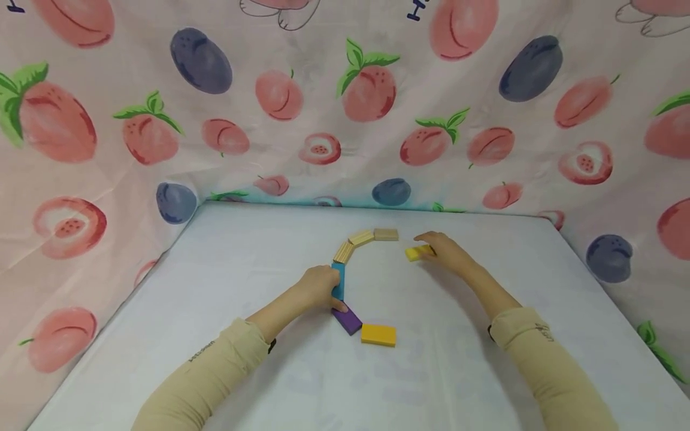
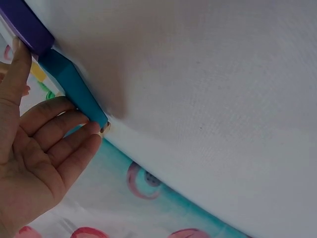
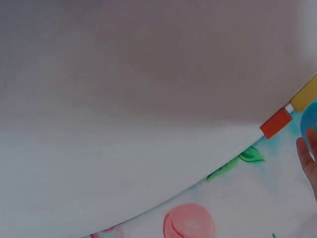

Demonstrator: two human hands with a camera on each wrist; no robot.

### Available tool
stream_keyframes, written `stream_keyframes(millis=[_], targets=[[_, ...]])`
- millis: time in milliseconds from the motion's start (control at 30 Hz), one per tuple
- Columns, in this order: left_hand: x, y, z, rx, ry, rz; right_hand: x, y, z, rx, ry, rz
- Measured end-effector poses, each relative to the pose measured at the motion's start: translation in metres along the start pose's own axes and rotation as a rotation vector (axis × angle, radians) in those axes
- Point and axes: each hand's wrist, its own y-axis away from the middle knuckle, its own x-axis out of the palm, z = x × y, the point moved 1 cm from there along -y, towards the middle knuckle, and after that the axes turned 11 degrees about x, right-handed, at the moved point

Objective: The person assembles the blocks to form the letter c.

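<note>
In the head view my left hand (image 1: 319,286) rests at a curved row of blocks. Its fingers lie along the side of a blue block (image 1: 338,281), and the thumb touches a purple block (image 1: 347,320). The left wrist view shows those fingers (image 2: 74,144) lightly bent against the blue block (image 2: 74,84), palm visible and nothing enclosed. To the right, my right hand (image 1: 444,252) holds a small yellow block (image 1: 416,253) by its right end. At the right wrist view's edge, only some right-hand fingers (image 3: 308,148) show.
Beyond the blue block the row continues with plain wooden blocks (image 1: 361,238). An orange-yellow block (image 1: 378,335) adjoins the purple one at the near end. In the right wrist view an orange-red block (image 3: 276,123) appears. A fruit-print cloth (image 1: 323,108) stands behind the white table (image 1: 485,371).
</note>
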Motion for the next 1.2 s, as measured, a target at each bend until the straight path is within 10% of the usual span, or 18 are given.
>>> stream_keyframes(millis=[1200], targets=[[-0.004,-0.004,-0.004,-0.006,-0.05,0.032,0.01,-0.012,0.002,-0.025,0.249,0.058]])
